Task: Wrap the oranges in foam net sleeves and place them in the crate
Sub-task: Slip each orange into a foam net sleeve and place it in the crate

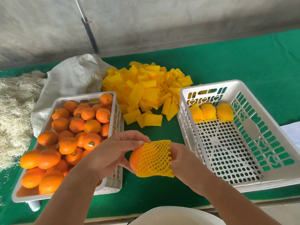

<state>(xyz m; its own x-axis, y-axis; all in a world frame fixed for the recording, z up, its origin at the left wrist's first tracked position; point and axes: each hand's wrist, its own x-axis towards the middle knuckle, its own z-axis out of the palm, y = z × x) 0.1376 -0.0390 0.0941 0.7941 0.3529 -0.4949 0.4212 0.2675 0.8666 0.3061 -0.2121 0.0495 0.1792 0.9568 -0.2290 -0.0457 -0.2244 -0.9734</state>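
Far left of the bench, a heap of pale straw (14, 111) spills along the edge, with a slumped white sack (71, 80) just behind the supply crate (65, 99). That crate sits at the front-left, packed with bare oranges (90, 125): my stock, kept close so a reach is short.

Now my left hand (112, 153): its fingers are curled round the orange (134, 157), thumb on top, bracing it above the green bench cover (162, 189) between the two crates. It holds the bare end, I'd say so the fruit can't roll while the net goes on.

Behind, mid-bench, the loose pile of yellow sleeves (146, 90) lies within arm's range of both crates.

The foam net sleeve (154, 158) covers most of the orange, stretched wide, only the left end of the fruit showing. My right hand (183, 161) grips the sleeve's right edge, fingers tucked into the mesh; I judge it is drawing the net across.

Right side: the white crate (211, 85) for finished fruit, three wrapped oranges (208, 112) lined against its far wall, the rest of its perforated floor bare. Early days, then. At the right edge, a bit of white paper (292, 132).
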